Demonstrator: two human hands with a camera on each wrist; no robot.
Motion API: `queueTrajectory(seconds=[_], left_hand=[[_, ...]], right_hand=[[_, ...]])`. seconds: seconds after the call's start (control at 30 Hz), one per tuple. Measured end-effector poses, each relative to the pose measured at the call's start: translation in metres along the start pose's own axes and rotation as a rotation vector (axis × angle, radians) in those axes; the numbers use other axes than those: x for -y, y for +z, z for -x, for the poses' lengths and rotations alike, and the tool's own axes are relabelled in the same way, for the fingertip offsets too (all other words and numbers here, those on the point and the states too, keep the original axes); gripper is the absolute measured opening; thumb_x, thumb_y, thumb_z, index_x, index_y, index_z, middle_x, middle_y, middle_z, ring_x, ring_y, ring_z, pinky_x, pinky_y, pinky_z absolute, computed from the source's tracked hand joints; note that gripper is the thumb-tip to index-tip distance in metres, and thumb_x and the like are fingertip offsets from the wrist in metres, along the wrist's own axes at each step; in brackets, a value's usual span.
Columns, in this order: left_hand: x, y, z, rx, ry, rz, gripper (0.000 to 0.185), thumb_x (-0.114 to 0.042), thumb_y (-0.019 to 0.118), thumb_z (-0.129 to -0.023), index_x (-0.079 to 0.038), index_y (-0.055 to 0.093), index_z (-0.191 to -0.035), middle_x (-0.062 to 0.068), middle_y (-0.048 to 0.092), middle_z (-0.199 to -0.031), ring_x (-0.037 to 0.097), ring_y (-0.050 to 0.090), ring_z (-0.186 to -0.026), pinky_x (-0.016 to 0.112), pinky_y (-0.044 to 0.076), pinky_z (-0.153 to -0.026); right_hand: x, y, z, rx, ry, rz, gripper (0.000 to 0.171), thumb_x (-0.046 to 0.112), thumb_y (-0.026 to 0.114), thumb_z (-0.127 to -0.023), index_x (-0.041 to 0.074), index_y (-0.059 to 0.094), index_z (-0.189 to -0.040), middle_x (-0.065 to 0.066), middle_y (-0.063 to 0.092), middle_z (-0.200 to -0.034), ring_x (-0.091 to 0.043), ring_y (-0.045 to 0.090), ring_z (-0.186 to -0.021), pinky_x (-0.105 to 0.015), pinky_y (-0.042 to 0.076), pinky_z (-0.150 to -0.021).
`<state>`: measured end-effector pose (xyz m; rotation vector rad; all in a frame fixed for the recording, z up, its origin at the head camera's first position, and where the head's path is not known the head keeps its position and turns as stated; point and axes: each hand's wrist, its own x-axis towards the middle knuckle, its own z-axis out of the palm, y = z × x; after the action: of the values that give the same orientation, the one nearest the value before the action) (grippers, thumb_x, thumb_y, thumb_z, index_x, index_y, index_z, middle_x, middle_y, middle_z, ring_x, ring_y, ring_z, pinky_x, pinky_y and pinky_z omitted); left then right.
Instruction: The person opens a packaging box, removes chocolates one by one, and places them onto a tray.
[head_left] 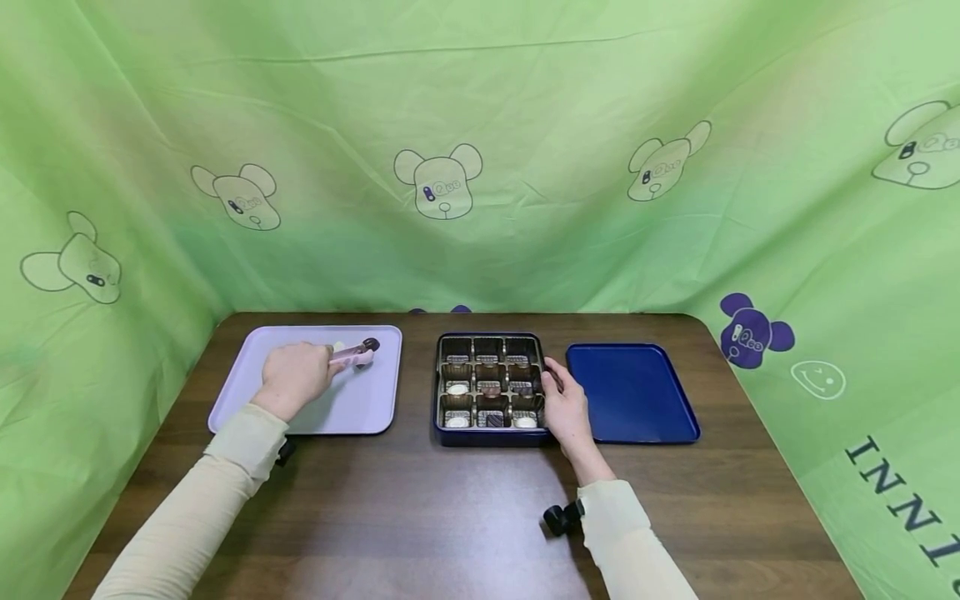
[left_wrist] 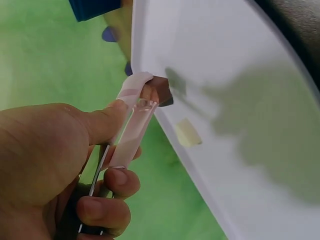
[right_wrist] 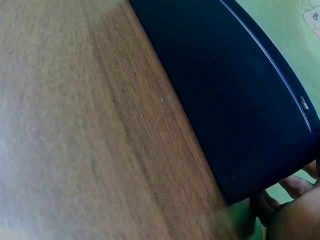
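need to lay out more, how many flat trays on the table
2: a lavender tray left of the chocolate box, under the left hand, and a blue tray on its right.

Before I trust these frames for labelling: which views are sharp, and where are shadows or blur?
Head view: sharp, evenly lit, edges bowed by the wide lens. Left wrist view: tongs fairly sharp; soft grey shadows fall on the lilac tray. Right wrist view: table soft and smeared.

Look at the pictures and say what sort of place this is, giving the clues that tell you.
Probably a staged recording booth, not a kitchen: green cloth printed with cartoon bears screens a wooden table, where a lilac tray, a chocolate box and a blue tray sit in a row.
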<state>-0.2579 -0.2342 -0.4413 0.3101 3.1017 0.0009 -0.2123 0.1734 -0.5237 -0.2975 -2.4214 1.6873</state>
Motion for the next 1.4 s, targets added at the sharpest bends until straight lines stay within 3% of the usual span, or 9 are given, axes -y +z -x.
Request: queueTrajectory(seconds=[0.13, 0.67, 1.07, 1.4], left_hand=[[0.002, 0.003, -0.001, 0.033, -0.003, 0.009, 0.039, -0.044, 0.062, -0.099, -0.007, 0.065, -0.088, 0.015, 0.059, -0.069, 0.035, 0.060, -0.061, 0.047, 0.046, -0.048], [0.004, 0.012, 0.002, 0.037, -0.005, 0.024, 0.039, -0.042, 0.063, -0.098, -0.003, 0.066, -0.097, 0.017, 0.063, -0.074, 0.035, 0.060, -0.061, 0.048, 0.047, -0.049], [0.004, 0.011, 0.005, -0.038, 0.017, 0.027, 0.038, -0.042, 0.064, -0.098, -0.004, 0.064, -0.092, 0.017, 0.062, -0.071, 0.037, 0.060, -0.059, 0.050, 0.046, -0.046], [0.004, 0.008, 0.004, -0.073, 0.014, 0.038, 0.039, -0.042, 0.063, -0.098, -0.003, 0.066, -0.099, 0.020, 0.064, -0.074, 0.038, 0.061, -0.061, 0.051, 0.046, -0.047]], right_hand=[[0.002, -0.001, 0.000, 0.005, 0.006, 0.003, 0.040, 0.014, 0.050, -0.107, 0.003, 0.051, -0.145, -0.024, 0.057, -0.140, -0.034, 0.054, -0.131, -0.048, 0.042, -0.108], [0.003, -0.001, 0.002, 0.014, 0.001, 0.010, 0.040, 0.014, 0.049, -0.107, 0.003, 0.051, -0.145, -0.024, 0.057, -0.140, -0.035, 0.054, -0.131, -0.048, 0.042, -0.107], [0.003, -0.001, 0.003, 0.013, -0.001, 0.007, 0.040, 0.013, 0.049, -0.107, 0.001, 0.050, -0.146, -0.025, 0.055, -0.141, -0.036, 0.052, -0.132, -0.049, 0.041, -0.108], [0.001, 0.000, 0.000, 0.006, -0.005, -0.020, 0.039, 0.012, 0.050, -0.107, 0.001, 0.051, -0.145, -0.025, 0.057, -0.139, -0.033, 0.054, -0.130, -0.044, 0.043, -0.107]])
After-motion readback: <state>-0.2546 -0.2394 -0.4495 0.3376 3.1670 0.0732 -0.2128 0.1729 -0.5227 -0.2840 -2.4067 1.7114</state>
